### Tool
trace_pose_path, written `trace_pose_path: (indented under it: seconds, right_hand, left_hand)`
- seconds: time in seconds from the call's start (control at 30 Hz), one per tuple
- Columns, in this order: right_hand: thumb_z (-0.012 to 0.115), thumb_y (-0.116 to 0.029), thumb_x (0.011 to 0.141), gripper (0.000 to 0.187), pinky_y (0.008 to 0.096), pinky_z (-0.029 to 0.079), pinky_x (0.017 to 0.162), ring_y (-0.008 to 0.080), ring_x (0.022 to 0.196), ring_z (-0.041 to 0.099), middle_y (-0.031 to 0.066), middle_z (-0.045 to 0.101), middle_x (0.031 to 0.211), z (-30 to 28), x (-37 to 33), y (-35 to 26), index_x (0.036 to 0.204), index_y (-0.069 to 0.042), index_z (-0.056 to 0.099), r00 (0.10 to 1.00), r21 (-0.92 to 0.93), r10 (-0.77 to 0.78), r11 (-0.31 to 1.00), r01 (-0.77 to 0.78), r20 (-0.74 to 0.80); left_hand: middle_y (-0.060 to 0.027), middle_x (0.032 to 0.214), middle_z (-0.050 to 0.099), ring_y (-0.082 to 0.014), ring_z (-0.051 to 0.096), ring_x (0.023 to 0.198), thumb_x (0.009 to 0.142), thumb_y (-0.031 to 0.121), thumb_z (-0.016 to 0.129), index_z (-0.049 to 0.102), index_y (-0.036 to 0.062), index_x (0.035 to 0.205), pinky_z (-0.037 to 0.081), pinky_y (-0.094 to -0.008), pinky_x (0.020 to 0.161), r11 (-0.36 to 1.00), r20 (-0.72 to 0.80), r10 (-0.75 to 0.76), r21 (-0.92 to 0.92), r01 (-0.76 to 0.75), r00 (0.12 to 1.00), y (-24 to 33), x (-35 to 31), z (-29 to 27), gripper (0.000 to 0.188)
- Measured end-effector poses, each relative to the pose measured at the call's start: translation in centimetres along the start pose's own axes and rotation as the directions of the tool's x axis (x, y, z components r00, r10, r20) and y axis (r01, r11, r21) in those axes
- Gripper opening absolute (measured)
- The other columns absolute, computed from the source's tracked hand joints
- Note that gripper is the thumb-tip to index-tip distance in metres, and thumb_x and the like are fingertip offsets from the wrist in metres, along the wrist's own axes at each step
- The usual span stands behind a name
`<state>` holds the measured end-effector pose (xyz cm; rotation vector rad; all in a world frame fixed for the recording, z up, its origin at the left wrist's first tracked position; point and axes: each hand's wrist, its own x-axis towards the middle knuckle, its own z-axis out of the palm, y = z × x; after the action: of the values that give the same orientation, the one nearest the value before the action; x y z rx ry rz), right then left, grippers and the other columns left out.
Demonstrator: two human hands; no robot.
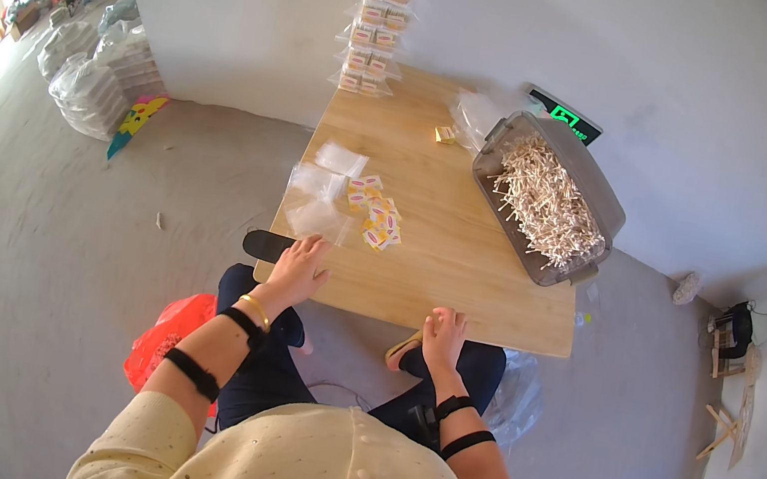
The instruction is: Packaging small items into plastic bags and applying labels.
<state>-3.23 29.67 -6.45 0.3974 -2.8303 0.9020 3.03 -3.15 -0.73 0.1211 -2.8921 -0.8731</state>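
My left hand point(299, 269) lies at the table's front left, fingers stretched forward beside a flat black rounded object point(267, 245) that juts past the edge. Whether the fingers touch it is hard to tell. Just beyond are clear plastic bags point(318, 220) in small piles, with several yellow and white printed cards point(374, 212) to their right. At the front edge rests my right hand point(444, 337), its fingers loosely bent and slightly apart, with nothing seen in it. Farther right, a grey plastic bin point(597, 199) holds a heap of thin white sticks like cotton swabs point(547, 201).
Clear bags of small packs point(374, 35) form a tall stack at the table's far left. A small yellow box point(445, 135) and a scale with a green display point(566, 116) are toward the back. A red plastic bag point(169, 336) is on the floor by my left leg.
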Motion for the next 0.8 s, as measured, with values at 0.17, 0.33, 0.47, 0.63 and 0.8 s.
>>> trace_pose_path:
  seconds: [0.17, 0.33, 0.47, 0.63, 0.8]
  right_hand:
    - [0.068, -0.014, 0.086, 0.019, 0.0455, 0.046, 0.082, 0.0347, 0.095, 0.055, 0.0143, 0.055, 0.101, 0.0, -0.9, 1.1, 0.101, -0.009, 0.058, 1.0, 0.096, -0.017, 0.995, 0.018, -0.009]
    - [0.069, -0.016, 0.085, 0.018, 0.0453, 0.048, 0.082, 0.0353, 0.095, 0.056, 0.014, 0.057, 0.099, -0.2, -0.7, 1.3, 0.098, -0.008, 0.059, 0.999, 0.044, -0.004, 0.999, 0.002, 0.046]
    - [0.071, -0.021, 0.087, 0.02, 0.0412, 0.049, 0.08, 0.031, 0.088, 0.058, 0.0124, 0.059, 0.093, 0.0, -0.4, 0.4, 0.096, -0.007, 0.06, 0.999, 0.077, -0.04, 0.996, 0.038, 0.024]
    - [0.061, -0.033, 0.096, 0.027, 0.0283, 0.045, 0.07, 0.0113, 0.073, 0.055, -0.0004, 0.06, 0.077, -4.8, 1.7, 2.1, 0.086, -0.008, 0.063, 0.858, 0.634, 0.328, 0.579, -0.513, 0.394]
    - [0.061, -0.03, 0.093, 0.022, 0.0284, 0.049, 0.071, 0.0119, 0.075, 0.062, 0.0007, 0.065, 0.081, -12.3, -0.8, 9.4, 0.094, -0.009, 0.067, 0.714, 0.749, 0.677, 0.378, -0.544, 0.177]
  left_hand:
    - [-0.0211, 0.161, 0.022, -0.0346, 0.024, 0.149, 0.094, 0.043, 0.059, 0.035, 0.0169, 0.152, 0.021, -0.0526, 0.119, 0.914, 0.213, 0.055, 0.383, -0.135, 0.976, -0.3, 1.8, 3.3, 0.069]
    - [-0.0205, 0.162, 0.018, -0.035, 0.019, 0.15, 0.094, 0.044, 0.058, 0.034, 0.0216, 0.154, 0.015, -0.0556, 0.12, 0.907, 0.21, 0.08, 0.391, -0.159, 0.974, 0.5, 2.5, 4.6, 0.069]
    - [-0.0206, 0.161, 0.019, -0.0367, 0.019, 0.15, 0.091, 0.04, 0.063, 0.038, 0.0186, 0.151, 0.014, -0.0555, 0.12, 0.923, 0.192, 0.034, 0.371, -0.104, 0.981, 0.3, 2.5, 3.9, 0.069]
    - [-0.0219, 0.157, 0.028, -0.0408, 0.027, 0.144, 0.085, 0.032, 0.071, 0.043, 0.0131, 0.146, 0.023, -0.053, 0.117, 0.975, 0.034, -0.057, 0.219, 0.048, 0.998, -0.6, 1.1, 0.6, 0.07]
    - [-0.0221, 0.153, 0.034, -0.0439, 0.03, 0.141, 0.084, 0.029, 0.072, 0.044, 0.0093, 0.143, 0.027, -0.0504, 0.116, 0.939, -0.08, -0.261, 0.208, 0.272, 0.962, -8.8, -6.9, -3.9, 0.069]
